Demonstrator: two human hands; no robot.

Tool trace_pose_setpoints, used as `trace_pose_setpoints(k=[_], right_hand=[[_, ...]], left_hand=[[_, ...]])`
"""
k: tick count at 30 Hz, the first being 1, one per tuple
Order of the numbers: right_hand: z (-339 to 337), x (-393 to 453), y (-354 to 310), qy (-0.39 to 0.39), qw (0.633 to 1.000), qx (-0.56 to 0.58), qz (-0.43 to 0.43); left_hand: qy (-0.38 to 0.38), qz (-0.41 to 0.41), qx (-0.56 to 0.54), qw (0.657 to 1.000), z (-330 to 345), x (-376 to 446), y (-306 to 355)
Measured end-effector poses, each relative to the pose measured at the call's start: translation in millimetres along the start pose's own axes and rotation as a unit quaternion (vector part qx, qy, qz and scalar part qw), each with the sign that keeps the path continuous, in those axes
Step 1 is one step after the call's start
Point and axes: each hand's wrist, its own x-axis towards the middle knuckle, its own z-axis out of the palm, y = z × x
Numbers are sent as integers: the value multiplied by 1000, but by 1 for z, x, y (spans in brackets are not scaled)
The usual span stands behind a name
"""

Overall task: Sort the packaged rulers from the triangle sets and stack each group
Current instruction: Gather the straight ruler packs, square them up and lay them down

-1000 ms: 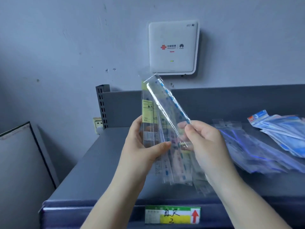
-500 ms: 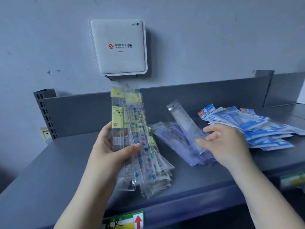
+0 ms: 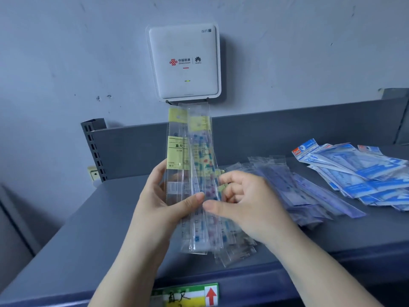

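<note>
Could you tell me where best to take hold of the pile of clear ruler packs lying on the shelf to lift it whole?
Grip the pile of clear ruler packs across its narrow width near mid-length, coming from above with a hand. The packs are long, thin and loosely fanned, so an end grip would probably let them droop and slide apart. The near side is free; the blue packets lie beyond.

Glossy plastic on matt metal

Clear glossy plastic ruler sleeves (image 3: 190, 173) with yellow paper labels; dark grey matt metal shelf (image 3: 110, 218); smooth white plastic wall router (image 3: 184, 63); rough grey painted wall (image 3: 66, 52).
</note>
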Motion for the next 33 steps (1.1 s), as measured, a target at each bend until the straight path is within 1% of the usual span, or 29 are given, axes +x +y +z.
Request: trace_pose_setpoints(k=[2, 7, 9, 12, 14, 16, 18, 20, 21, 22, 23, 24, 25, 26, 27, 28, 30, 31, 33], right_hand=[[5, 3, -2, -1, 1000, 26, 5], [9, 3, -9, 12, 1000, -5, -23], [-2, 6, -6, 46, 998, 2, -33], [-35, 10, 7, 134, 990, -11, -38], [-56, 11, 16, 174, 981, -81, -12], [-70, 9, 26, 201, 963, -177, 21], [-78, 9, 34, 202, 939, -273, 57], [-82, 9, 41, 183, 905, -374, 90], [-83, 9, 41, 184, 891, -405, 88], [-83, 8, 40, 194, 890, -408, 67], [-81, 5, 35, 209, 903, -374, 35], [-76, 3, 27, 213, 929, -304, -1], [-69, -1, 18, 193, 956, -219, -22], [-60, -4, 9, 150, 978, -141, -28], [-51, -7, 1, 100, 991, -83, -28], [-41, -9, -4, 56, 997, -51, -25], [-23, -9, -7, -1, 999, -46, -22], [-16, -7, -8, -9, 999, -46, -24], [-6, -4, -8, -1, 999, -29, -28]], left_hand=[[3, 0, 7, 1000, -8, -2, 2], [28, 9, 10, 1000, -21, -3, 1], [34, 3, 8, 999, -22, -2, 0], [38, -3, 2, 999, -22, -1, -1], [32, -3, -6, 999, -18, 1, 0], [20, -1, -7, 1000, -14, 3, -1], [5, -1, -9, 1000, -7, 4, -1], [-3, -1, -8, 1000, 0, 5, -1], [-8, -1, -6, 1000, 3, 5, -2], [-12, -1, -4, 1000, 6, 5, -2], [-13, 0, -2, 1000, 8, 5, -2], [-13, 3, -1, 1000, 10, 5, -2], [-13, 6, -1, 1000, 10, 5, -2], [-12, 8, -1, 1000, 11, 5, -2], [-10, 10, 2, 1000, 11, 5, -3], [-7, 13, 6, 1000, 11, 5, -3], [-1, 16, 11, 1000, 10, 4, -3], [2, 19, 11, 1000, 10, 4, -3], [9, 23, 4, 1000, 9, 2, -3]])
